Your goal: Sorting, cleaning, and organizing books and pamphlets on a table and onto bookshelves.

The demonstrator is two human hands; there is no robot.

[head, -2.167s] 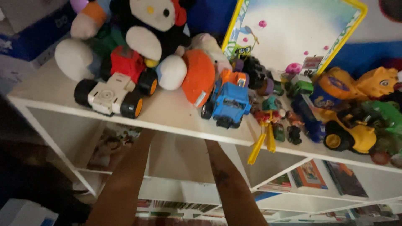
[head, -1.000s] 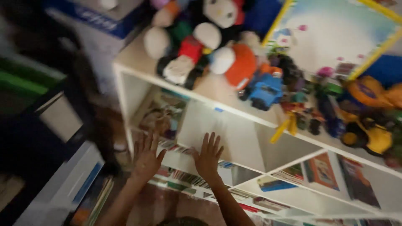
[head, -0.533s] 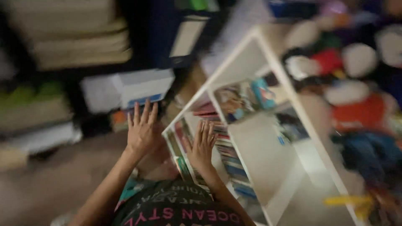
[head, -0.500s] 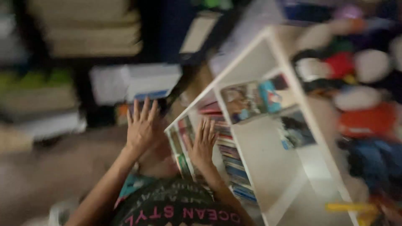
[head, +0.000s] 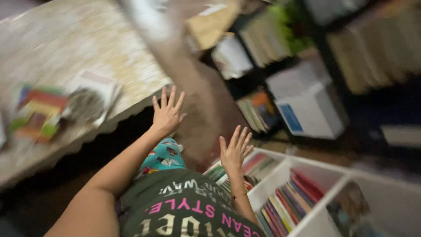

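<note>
- While the whole view is smeared by motion, a pale patterned surface (head: 79,48), a rug or a low table top (I cannot tell which), fills the upper left of the frame, its scalloped edge running down toward the lower left.
- Across the lower right stands a white cubby shelf (head: 326,193); its nearest compartments hold a row of thin books (head: 285,204) standing on edge, red, blue, green and white spines showing.
- Along the upper right a dark bookcase (head: 351,48) carries blurred rows of pale books.
- Below that bookcase, right of centre, sits a white box (head: 311,107) with a blue patch on its face; what is inside cannot be seen.
- On the pale surface at the left lie a colourful toy or booklet (head: 37,112) and a white paper item (head: 94,94) just beside it.
- Near the middle, the left hand (head: 167,115) is spread wide, fingers apart, holding nothing, in front of the pale surface's edge.
- Lower and to the right, the right hand (head: 234,150) is likewise open and empty, raised just above the shelf's left corner and its books.
</note>
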